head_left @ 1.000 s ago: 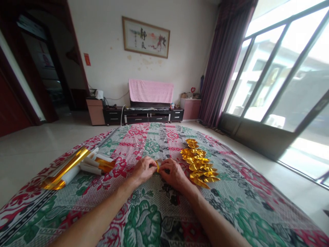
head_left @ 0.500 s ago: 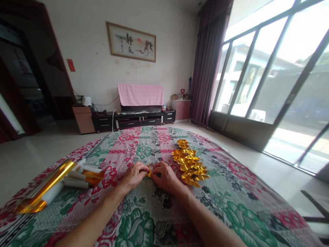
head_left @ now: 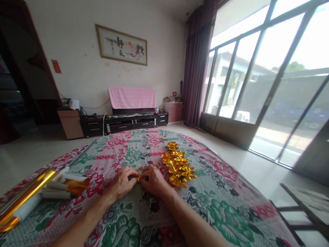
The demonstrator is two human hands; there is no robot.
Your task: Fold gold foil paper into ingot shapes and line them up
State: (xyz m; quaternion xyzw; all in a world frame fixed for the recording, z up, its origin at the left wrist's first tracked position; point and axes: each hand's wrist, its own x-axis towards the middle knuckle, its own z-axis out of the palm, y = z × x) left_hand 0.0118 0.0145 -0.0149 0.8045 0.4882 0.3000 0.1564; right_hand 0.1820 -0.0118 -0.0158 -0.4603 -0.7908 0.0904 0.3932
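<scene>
Near the middle of the flowered tablecloth, my left hand [head_left: 123, 181] and my right hand [head_left: 153, 180] meet around a small piece of gold paper [head_left: 139, 175]. Fingertips of both hands pinch it, and they cover most of it. Just right of my right hand lies a row of folded gold paper pieces [head_left: 177, 164] with pointed, petal-like edges. On the left side of the cloth are rolled gold and white sheets [head_left: 32, 192] and a bundle of smaller rolled papers [head_left: 64, 187].
The round table's patterned cloth [head_left: 226, 219] reaches under both forearms. A wooden stool or chair [head_left: 305, 202] stands at the right. Beyond the table are a low black cabinet [head_left: 125, 127] and a pink cloth [head_left: 132, 97].
The view has turned slightly to the right, so the table and the hands appear further left. Both hands still pinch the small gold paper.
</scene>
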